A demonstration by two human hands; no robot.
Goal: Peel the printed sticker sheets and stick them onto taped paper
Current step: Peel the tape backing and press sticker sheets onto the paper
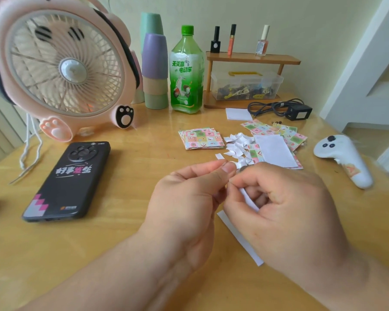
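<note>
Left hand (184, 198) and right hand (285, 209) both pinch the strip (238, 239) at its far end. Its long axis runs back toward me, under the right hand. Paper (276, 151) (the taped one, I judge) lies ahead, rightward; right hand nearer.

Left hand (184, 198) and right hand (279, 212) are bare, forearms (112, 272) likewise.

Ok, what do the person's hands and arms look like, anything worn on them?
Nothing is worn. The left hand and right hand have no gloves, rings or watch, and the forearms show no sleeves up to the frame edge. The visible nails look short and unpainted.
</note>
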